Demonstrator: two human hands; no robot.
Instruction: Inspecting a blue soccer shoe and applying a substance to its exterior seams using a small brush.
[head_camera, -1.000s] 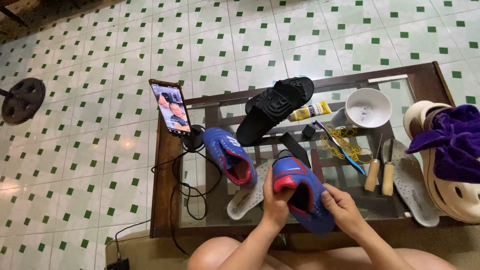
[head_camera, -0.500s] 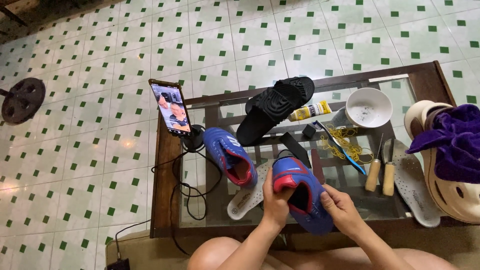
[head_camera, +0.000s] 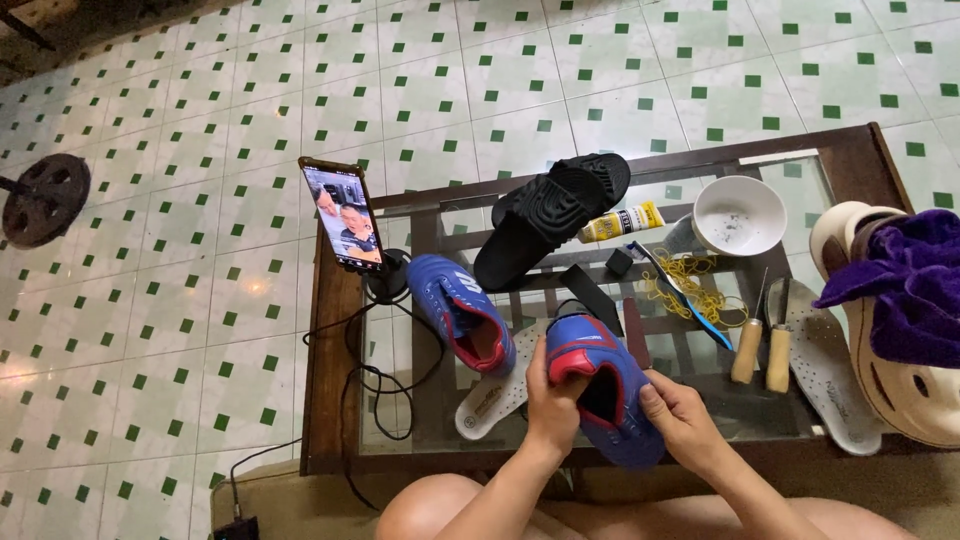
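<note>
Your left hand (head_camera: 552, 405) has its grip wrapped around the near side of the blue shoe (head_camera: 601, 395), thumb pressed against the red collar at the heel opening. Your right hand (head_camera: 683, 420) clamps the opposite side of the same shoe, thumb lying along its edge and fingers curled under the sole, so both grips are closed on it. The shoe sits between your two hands, opening facing up, held over the near edge of the glass tabletop (head_camera: 420, 400).

Just beyond your left grip lies a second blue shoe (head_camera: 462, 312), resting on the glass with its red lining showing. Under and beside your left grip a pale insole (head_camera: 490, 400) lies flat on the glass. Farther out past both grips is a black slide sandal (head_camera: 550, 215), tilted, with a yellow tube (head_camera: 622, 222) just beside it.

Out beyond your right grip stands a white bowl (head_camera: 738, 215), and nearer to that hand lie loose yellow thread (head_camera: 680, 290) and two wooden-handled tools (head_camera: 760, 345) side by side. Another pale insole (head_camera: 830, 370) lies past those tools, next to a cream clog (head_camera: 890, 370) with purple cloth (head_camera: 905, 280) draped on it.

Well off beyond your left grip, a phone (head_camera: 342, 215) stands upright on a stand, screen lit, with black cables (head_camera: 375, 385) trailing down off the tabletop.
</note>
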